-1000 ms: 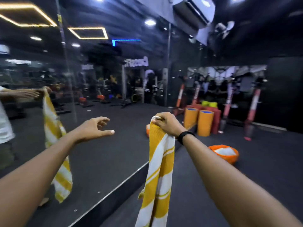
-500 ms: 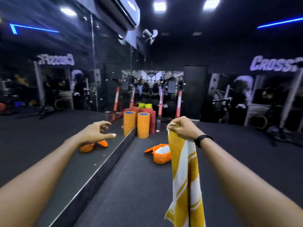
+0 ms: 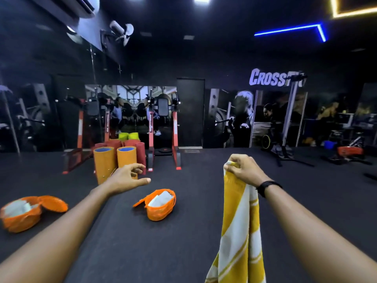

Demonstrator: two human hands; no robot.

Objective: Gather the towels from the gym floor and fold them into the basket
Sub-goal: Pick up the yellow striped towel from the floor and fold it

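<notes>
- We have the yellow-and-white striped towel (image 3: 239, 227) pinched at its top edge in our right hand (image 3: 243, 170); it hangs straight down, clear of the floor as far as we can see, with its lower end cut off by the frame.
- Our left hand (image 3: 127, 176) holds nothing: fingers loosely curled, index finger out, reaching forward at about the same height as the right.
- The orange basket (image 3: 161, 205) sits on the dark gym floor (image 3: 204, 201) ahead, between our arms, lid flap open, with something white folded inside.
- To the left we see its reflection (image 3: 24, 213) in the wall mirror.
- Beyond stand orange rolls (image 3: 114, 162) and a red-framed rack (image 3: 163, 135).
- We judge the step in hand to be carrying a gathered towel towards folding.
- Next, we think the free hand must catch the top edge's other corner, spread the cloth, then fold it small enough for the basket.
</notes>
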